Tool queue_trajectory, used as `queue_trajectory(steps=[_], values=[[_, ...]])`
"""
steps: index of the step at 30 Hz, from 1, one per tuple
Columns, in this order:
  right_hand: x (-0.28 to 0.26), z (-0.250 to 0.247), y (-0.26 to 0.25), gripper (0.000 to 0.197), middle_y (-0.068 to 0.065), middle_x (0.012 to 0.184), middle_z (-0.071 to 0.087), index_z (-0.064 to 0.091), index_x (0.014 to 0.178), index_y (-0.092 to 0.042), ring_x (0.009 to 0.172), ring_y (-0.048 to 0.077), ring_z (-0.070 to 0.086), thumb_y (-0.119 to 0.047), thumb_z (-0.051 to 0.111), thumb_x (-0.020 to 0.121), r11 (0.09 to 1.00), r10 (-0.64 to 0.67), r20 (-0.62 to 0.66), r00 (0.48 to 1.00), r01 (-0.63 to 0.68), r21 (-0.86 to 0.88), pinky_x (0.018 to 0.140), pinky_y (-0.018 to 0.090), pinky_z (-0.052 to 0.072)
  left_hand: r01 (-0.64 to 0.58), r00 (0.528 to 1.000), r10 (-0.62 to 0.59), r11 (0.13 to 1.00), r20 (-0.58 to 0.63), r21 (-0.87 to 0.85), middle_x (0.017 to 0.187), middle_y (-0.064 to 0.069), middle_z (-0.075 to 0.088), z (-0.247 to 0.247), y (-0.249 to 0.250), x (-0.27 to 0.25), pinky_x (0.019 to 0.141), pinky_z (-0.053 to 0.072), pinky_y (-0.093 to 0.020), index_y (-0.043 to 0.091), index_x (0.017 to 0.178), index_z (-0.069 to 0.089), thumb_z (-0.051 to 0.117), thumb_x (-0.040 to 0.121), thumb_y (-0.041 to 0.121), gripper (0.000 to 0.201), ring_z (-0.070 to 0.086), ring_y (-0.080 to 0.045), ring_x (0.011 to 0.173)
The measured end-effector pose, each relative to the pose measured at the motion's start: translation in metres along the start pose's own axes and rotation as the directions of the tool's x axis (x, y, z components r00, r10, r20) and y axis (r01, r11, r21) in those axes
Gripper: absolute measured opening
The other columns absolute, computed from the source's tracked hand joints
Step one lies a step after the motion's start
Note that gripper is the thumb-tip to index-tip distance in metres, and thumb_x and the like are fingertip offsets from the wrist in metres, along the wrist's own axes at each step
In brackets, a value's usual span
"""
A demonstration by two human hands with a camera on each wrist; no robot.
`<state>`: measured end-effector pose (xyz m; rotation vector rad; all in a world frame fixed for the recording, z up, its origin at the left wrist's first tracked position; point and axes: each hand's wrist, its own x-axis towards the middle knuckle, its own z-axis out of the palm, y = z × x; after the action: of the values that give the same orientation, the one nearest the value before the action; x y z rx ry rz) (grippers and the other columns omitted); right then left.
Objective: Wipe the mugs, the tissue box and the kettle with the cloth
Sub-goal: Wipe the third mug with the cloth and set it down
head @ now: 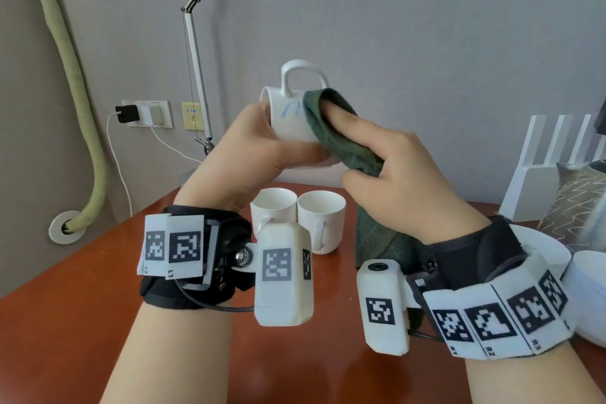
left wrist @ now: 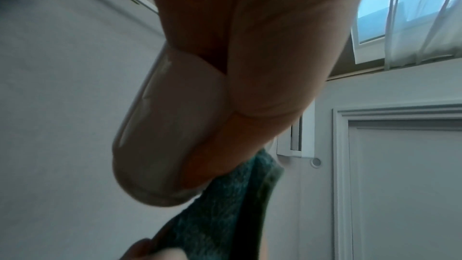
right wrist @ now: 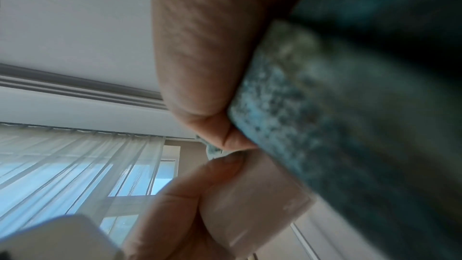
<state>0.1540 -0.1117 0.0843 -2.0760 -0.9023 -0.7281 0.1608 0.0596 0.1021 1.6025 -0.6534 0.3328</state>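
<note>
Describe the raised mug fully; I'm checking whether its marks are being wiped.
The raised mug is white and glossy, looks ceramic, and lies on its side in the air, handle up. Blue scribbles mark its wall. The left hand grips it; the right hand presses the dark green cloth against it.

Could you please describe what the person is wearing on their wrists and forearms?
Both forearms are bare, with no sleeves. The left hand and right hand each have a black wrist strap, white panels printed with black square tags, and a white boxy camera housing. A thin black cable runs from each strap.
</note>
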Motion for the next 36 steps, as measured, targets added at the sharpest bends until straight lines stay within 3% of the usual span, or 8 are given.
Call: queue_trajectory(steps=[5,12,16,21,26,30,33,36], values=[[0.002,-0.004,0.001,0.082,0.012,0.114,0.067,0.04,0.128,-0.061,0.098,0.031,0.063,-0.002,0.046,0.071,0.999,0.037,-0.034,0.999,-0.037,0.002,0.083,0.049,0.052,0.003,0.997,-0.005,1.0,0.082,0.02,0.099,-0.012,0.075,-0.003,0.004,-0.003,0.088,0.057,-0.038,0.002,0.1,0.069,0.075,0.07,-0.011,0.033,0.072,-0.026,0.096],[0.001,0.004,0.0,0.085,0.011,0.116,0.066,0.04,0.111,-0.07,0.103,0.035,0.059,0.005,0.05,0.072,0.994,0.041,-0.032,0.999,-0.038,0.099,0.086,0.04,0.049,-0.069,0.993,0.047,0.975,-0.106,-0.211,0.091,-0.011,0.075,-0.004,-0.001,0.001,0.077,0.057,-0.034,0.001,0.098,0.069,0.075,0.066,-0.009,0.034,0.072,-0.027,0.089],[0.0,0.006,0.002,0.082,0.008,0.108,0.07,0.038,0.101,-0.081,0.094,0.034,0.063,-0.007,0.046,0.067,0.998,0.031,0.0,1.0,-0.031,0.052,0.081,0.047,0.053,-0.041,0.999,0.04,0.997,-0.023,-0.061,0.092,-0.014,0.075,-0.004,0.003,-0.003,0.078,0.058,-0.031,-0.001,0.097,0.069,0.073,0.073,-0.013,0.027,0.073,-0.025,0.089],[0.002,0.0,0.004,0.085,0.011,0.112,0.067,0.036,0.109,-0.076,0.088,0.032,0.063,-0.002,0.047,0.07,0.998,0.037,-0.054,0.998,-0.034,0.05,0.076,0.046,0.053,-0.019,0.999,0.02,1.0,0.038,-0.015,0.094,-0.012,0.075,-0.006,0.006,-0.006,0.078,0.058,-0.03,-0.002,0.1,0.067,0.07,0.071,-0.017,0.033,0.073,-0.024,0.09],[0.0,0.003,0.006,0.088,-0.028,0.108,0.065,0.042,0.114,-0.062,0.098,0.029,0.06,0.016,0.051,0.074,0.985,0.04,-0.015,0.999,-0.037,0.167,0.08,0.024,0.052,-0.029,0.997,0.016,0.984,-0.076,-0.174,0.096,-0.016,0.074,-0.011,0.001,-0.003,0.082,0.058,-0.039,-0.004,0.101,0.067,0.072,0.065,-0.007,0.036,0.071,-0.032,0.093],[0.0,0.01,0.001,0.083,0.004,0.107,0.07,0.041,0.111,-0.071,0.091,0.035,0.063,0.0,0.049,0.069,0.995,0.012,0.013,1.0,-0.013,0.103,0.079,0.042,0.053,-0.027,0.998,0.024,0.998,-0.053,-0.056,0.091,-0.013,0.075,-0.007,0.004,-0.004,0.076,0.058,-0.031,-0.004,0.1,0.068,0.072,0.072,-0.014,0.03,0.073,-0.025,0.089],[0.002,0.008,0.0,0.085,0.008,0.086,0.071,0.03,0.108,-0.081,0.063,0.023,0.057,-0.01,0.044,0.065,1.0,0.016,0.021,1.0,-0.015,-0.019,0.062,0.042,0.053,0.008,1.0,-0.009,0.998,0.022,0.059,0.094,-0.011,0.075,-0.005,0.007,-0.006,0.081,0.058,-0.031,0.0,0.1,0.069,0.072,0.075,-0.013,0.028,0.073,-0.023,0.091],[0.004,0.003,0.0,0.087,0.01,0.093,0.07,0.023,0.113,-0.083,0.062,0.024,0.056,-0.013,0.042,0.064,0.995,0.041,0.001,0.999,-0.041,-0.089,0.061,0.041,0.052,0.023,0.998,-0.028,0.995,0.051,0.1,0.096,-0.01,0.075,-0.005,0.008,-0.006,0.087,0.058,-0.037,0.003,0.1,0.069,0.074,0.074,-0.01,0.029,0.072,-0.024,0.093]])
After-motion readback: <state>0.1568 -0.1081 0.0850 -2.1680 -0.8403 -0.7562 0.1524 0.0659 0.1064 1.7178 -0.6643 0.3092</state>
